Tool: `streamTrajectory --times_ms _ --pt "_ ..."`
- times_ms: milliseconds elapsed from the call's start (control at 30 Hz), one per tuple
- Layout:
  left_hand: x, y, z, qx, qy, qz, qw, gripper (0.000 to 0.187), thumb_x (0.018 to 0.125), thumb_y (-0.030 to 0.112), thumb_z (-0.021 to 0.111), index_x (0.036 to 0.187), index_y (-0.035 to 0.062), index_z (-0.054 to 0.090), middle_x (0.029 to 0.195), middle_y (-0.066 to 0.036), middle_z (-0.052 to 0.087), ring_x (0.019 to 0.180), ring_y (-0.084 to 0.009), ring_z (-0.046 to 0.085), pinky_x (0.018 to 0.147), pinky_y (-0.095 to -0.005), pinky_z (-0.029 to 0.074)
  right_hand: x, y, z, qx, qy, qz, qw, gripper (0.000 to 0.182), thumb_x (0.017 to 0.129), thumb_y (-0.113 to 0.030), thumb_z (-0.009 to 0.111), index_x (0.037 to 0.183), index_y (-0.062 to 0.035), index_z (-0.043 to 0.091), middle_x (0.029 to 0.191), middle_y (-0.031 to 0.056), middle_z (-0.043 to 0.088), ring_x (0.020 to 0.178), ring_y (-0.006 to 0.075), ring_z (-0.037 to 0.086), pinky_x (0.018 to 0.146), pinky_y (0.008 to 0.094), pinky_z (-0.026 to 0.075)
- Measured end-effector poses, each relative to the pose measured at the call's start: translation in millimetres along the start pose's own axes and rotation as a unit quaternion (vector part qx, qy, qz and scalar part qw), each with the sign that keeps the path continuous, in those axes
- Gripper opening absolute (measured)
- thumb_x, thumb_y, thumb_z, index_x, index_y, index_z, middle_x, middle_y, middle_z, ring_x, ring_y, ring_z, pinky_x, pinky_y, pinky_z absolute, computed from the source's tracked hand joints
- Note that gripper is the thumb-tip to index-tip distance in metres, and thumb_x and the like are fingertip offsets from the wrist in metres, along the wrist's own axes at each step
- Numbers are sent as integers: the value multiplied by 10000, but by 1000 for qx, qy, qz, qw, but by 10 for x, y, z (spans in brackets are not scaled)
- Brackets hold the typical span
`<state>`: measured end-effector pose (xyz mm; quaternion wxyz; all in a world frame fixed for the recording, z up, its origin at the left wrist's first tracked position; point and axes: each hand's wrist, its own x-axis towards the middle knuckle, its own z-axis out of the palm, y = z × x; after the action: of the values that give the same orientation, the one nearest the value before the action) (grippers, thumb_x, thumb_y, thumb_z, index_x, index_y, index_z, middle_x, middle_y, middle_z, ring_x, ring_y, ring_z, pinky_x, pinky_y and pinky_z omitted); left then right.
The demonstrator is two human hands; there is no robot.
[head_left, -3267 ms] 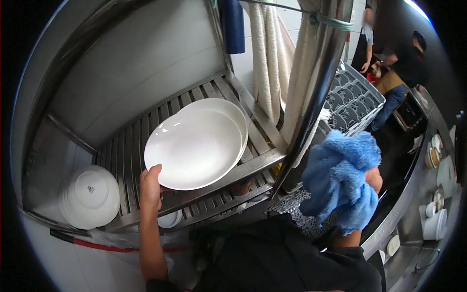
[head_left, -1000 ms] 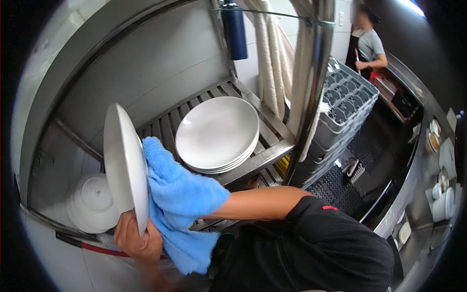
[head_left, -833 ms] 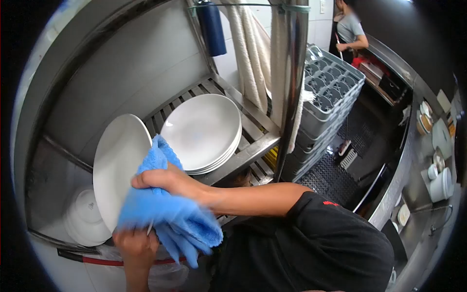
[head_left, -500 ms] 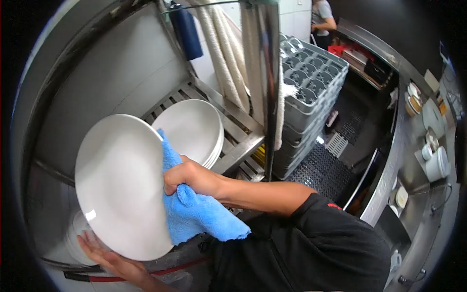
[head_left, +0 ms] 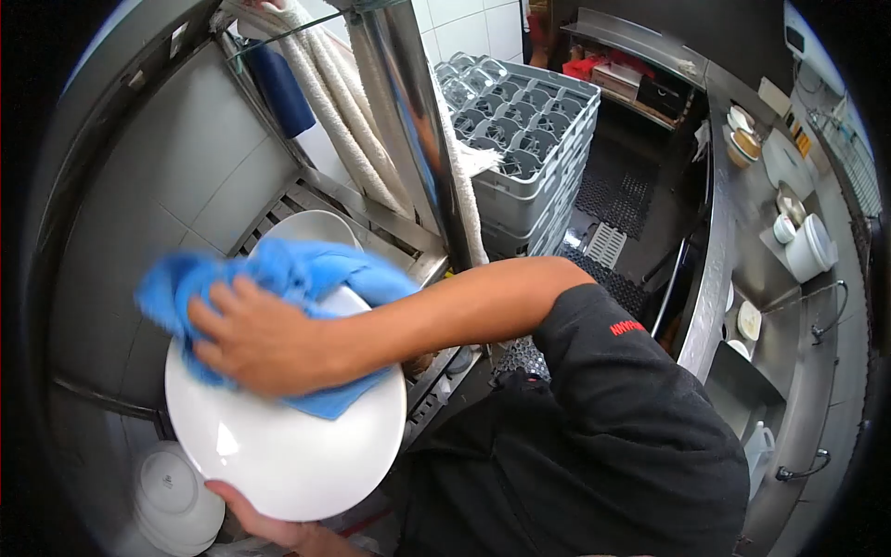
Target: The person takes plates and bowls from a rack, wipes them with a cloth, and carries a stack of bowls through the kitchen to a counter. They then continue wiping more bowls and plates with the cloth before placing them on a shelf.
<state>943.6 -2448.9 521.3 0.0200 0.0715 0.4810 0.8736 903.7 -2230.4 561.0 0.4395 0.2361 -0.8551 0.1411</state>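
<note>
A white plate (head_left: 306, 455) is tilted in front of me at the lower left. My left hand (head_left: 264, 524) grips its lower rim, thumb on the edge and the other fingers hidden beneath. Across the plate's upper part, my right hand (head_left: 255, 339) presses a blue cloth (head_left: 306, 265), its fingers bent over the fabric and smeared by motion. Behind the cloth, another white plate (head_left: 311, 226) shows partly on a slatted metal shelf (head_left: 399, 237). Below and left of my left hand stands a stack of white dishes (head_left: 172, 492).
Grey glass racks (head_left: 524, 139), stacked and holding upturned glasses, stand beyond the metal post (head_left: 408, 102). White towels (head_left: 320, 102) and a blue cylinder (head_left: 278, 88) hang by the shelf. Along the right runs a steel counter (head_left: 710, 269) with a white bucket (head_left: 810, 249).
My right hand has moved left with the cloth, from the plate's right rim onto its upper face. The plate has shifted right and down with my left hand. The view has turned right.
</note>
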Motion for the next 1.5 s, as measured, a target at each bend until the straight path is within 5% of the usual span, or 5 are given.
streamTrajectory --times_ms 300,633,900,1200,1500 --pt "285 91 -2 -19 20 -20 999 699 1005 547 316 1425 -10 364 1377 -171 489 1211 -313 520 1046 -446 401 -403 -364 -284 274 -290 -58 915 300 716 -117 649 1009 -55 666 1018 175 591 919 370 630 757 469 511" --pt "191 116 378 68 -89 3 994 586 1042 441 314 1355 -41 427 1273 -140 556 1136 -218 562 989 -354 431 69 -73 -68 164 -156 -63 972 445 695 -86 671 1126 -18 589 1006 172 563 883 364 605 774 435 505" --pt "607 44 300 15 -27 -36 999 607 1003 453 428 1363 -36 436 1311 -170 545 1187 -279 554 998 -394 448 -290 431 -1262 652 -368 -49 661 379 824 -165 665 1140 42 639 1049 236 668 932 355 672 837 378 530" --pt "1131 -74 439 61 32 -153 986 535 977 457 464 1303 36 512 1250 -138 578 1161 -269 562 965 -447 471 -1554 576 -1947 669 103 222 702 300 896 -204 643 1089 25 664 997 287 634 783 321 677 683 338 556" --pt "1248 -257 346 144 7 -155 977 526 977 372 465 1306 -37 489 1232 -161 588 1125 -244 583 942 -405 471 -2105 434 -1789 560 231 420 676 331 877 -210 650 1116 18 643 988 240 632 794 283 660 700 330 543"
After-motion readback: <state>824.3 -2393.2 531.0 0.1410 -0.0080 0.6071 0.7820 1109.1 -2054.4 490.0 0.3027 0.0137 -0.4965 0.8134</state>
